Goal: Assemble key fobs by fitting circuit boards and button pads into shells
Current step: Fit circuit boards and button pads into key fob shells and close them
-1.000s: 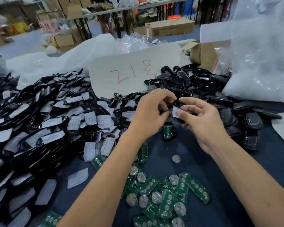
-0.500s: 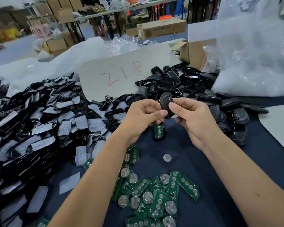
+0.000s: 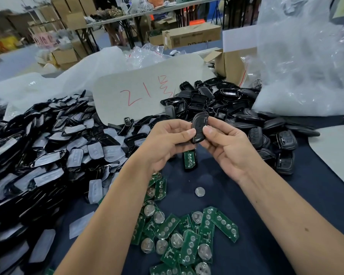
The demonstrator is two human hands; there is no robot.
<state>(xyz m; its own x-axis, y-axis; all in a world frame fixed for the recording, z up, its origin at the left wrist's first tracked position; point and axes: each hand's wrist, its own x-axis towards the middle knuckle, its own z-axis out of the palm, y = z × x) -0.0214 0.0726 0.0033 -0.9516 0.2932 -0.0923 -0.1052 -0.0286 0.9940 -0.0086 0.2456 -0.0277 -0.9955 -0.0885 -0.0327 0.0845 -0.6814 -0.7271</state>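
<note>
- Your left hand [image 3: 167, 139] curls round the left edge of a dark, rounded plastic key fob shell [image 3: 199, 127], thumb tip pressed against its face and fingers folded behind it.
- Your right hand [image 3: 226, 143] pinches the same shell from the right side, thumb on the front and fingers wrapped behind, so the shell stands nearly upright between both hands, raised above the dark blue table cover [image 3: 286, 205].
- On your far left spreads a heap of black shell halves topped with translucent grey rubber button pads [image 3: 48, 147]; a few loose pads lie at its near edge.
- Behind that heap leans a pale card with red handwriting [image 3: 147, 92].
- Just below your hands lies a black shell half with a green circuit board seated in it [image 3: 190, 160], resting on the cover.
- Nearer to you, between your forearms, sits one loose silver coin cell [image 3: 199, 191], apart from the other parts.
- Below it sprawls a pile of green circuit boards mixed with coin cells [image 3: 183, 239], overlapping one another.
- To the right, beyond your right hand, is a second mound of black shells [image 3: 246, 108], some showing hollow interiors, some button faces.
- A large clear plastic bag [image 3: 306, 66] rises at the far right, touching that mound.
</note>
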